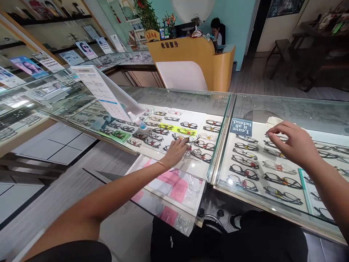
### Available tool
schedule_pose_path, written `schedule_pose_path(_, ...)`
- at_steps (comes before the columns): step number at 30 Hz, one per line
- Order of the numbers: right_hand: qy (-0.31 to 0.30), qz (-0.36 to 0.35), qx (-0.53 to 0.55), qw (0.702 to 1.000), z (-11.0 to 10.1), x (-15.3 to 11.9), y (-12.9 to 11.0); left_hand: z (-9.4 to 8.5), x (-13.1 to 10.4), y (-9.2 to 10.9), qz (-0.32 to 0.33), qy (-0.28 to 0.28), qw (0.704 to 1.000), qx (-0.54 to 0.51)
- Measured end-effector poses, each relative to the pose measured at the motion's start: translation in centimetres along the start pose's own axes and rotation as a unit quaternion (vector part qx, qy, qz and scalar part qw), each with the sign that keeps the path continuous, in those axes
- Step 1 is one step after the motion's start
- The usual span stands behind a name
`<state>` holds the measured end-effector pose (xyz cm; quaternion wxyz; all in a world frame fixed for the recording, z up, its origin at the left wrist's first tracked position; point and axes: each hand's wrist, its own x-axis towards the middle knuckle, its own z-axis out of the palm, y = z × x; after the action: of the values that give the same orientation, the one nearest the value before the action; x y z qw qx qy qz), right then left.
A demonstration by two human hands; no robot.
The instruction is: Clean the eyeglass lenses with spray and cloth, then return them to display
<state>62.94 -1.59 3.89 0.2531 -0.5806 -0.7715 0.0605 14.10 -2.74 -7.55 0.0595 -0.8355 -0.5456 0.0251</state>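
Observation:
My left hand [176, 151] reaches over the glass counter, its fingers together on a pair of dark-rimmed glasses [193, 139]. Part of that pair is hidden under the fingertips. Farther right, my right hand [293, 140] is above the second glass case, its fingers curled round a crumpled beige cloth [274, 123]. Rows of glasses lie beneath both hands inside the cases, such as a black pair [283, 181] below my right hand. A small white bottle [137, 120] is on the counter beyond my left hand.
A tilted paper sign [100, 91] stands on the left part of the counter. An open drawer [174, 189] with pink and white papers juts out below my left forearm. Behind are a yellow reception desk [188, 54] with a seated person, and wooden furniture at the right.

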Motion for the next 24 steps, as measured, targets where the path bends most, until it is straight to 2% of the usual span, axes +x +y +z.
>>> schedule_pose_path(4, -0.001, -0.014, 0.000, 1.000, 0.2, -0.1, -0.1, 2.9, 5.2, 0.3, -0.118, 0.066, 0.990, -0.033)
schedule_pose_path(7, -0.001, -0.024, -0.002, 1.000, 0.3, -0.2, -0.1, 4.5, 9.6, -0.2, -0.149, 0.091, 0.984, -0.039)
schedule_pose_path(12, -0.021, -0.022, 0.004, 1.000, 0.4, -0.5, -0.3, 6.1, 15.5, -3.8, -0.141, 0.100, 0.984, -0.045)
schedule_pose_path(18, -0.037, 0.031, 0.022, 0.999, 0.4, -0.7, 0.0, 6.5, 22.0, -9.4, -0.083, 0.109, 0.990, -0.028)
schedule_pose_path(21, -0.033, 0.042, 0.016, 0.998, 0.5, -0.9, 0.8, 7.2, 24.3, -11.4, -0.055, 0.100, 0.993, -0.017)
schedule_pose_path(24, -0.025, 0.047, 0.000, 0.999, 0.6, -0.9, 1.3, 8.4, 25.5, -12.8, -0.044, 0.090, 0.995, -0.006)
